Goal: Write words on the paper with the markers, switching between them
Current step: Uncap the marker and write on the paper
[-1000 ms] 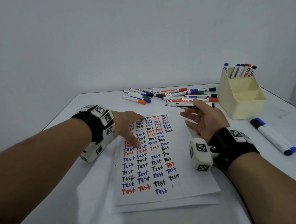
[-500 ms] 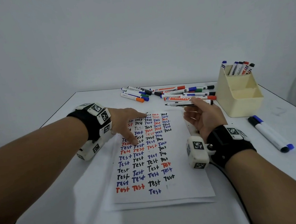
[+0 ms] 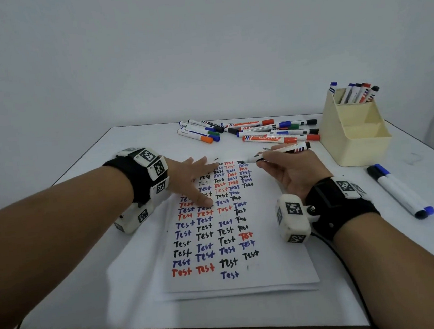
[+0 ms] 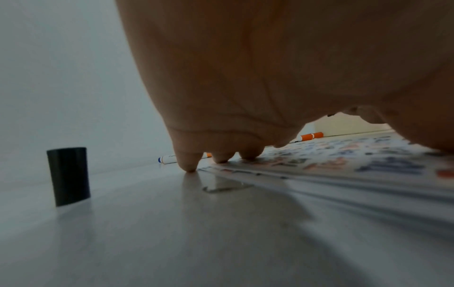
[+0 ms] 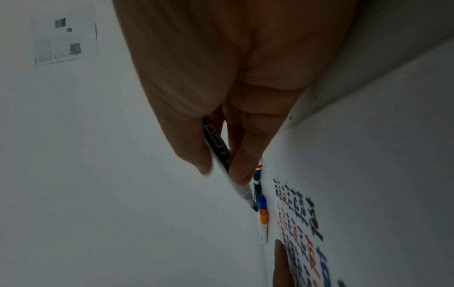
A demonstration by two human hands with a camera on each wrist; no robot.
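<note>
A white paper [image 3: 278, 238] filled with rows of "Test" in red, blue and black lies mid-table. My left hand [image 3: 193, 180] lies flat on its upper left part, fingers spread and straight; its fingertips [image 4: 189, 165] touch paper and table. My right hand [image 3: 288, 168] is at the sheet's top right edge and pinches an uncapped black marker [image 3: 281, 152], tip pointing left just above the top row. In the right wrist view the marker [image 5: 221, 155] sits between thumb and fingers, tip off the paper [image 5: 368, 194].
Several loose markers [image 3: 260, 131] lie at the far side of the table. A cream pen holder [image 3: 353, 130] with several markers stands at the right. Two markers [image 3: 398, 192] lie near the right edge. A black cap [image 4: 68, 174] stands left of my left hand.
My right hand picked the black marker off the table beyond the paper and lifted it, turning its tip left over the sheet's top. The left hand stayed on the paper.
</note>
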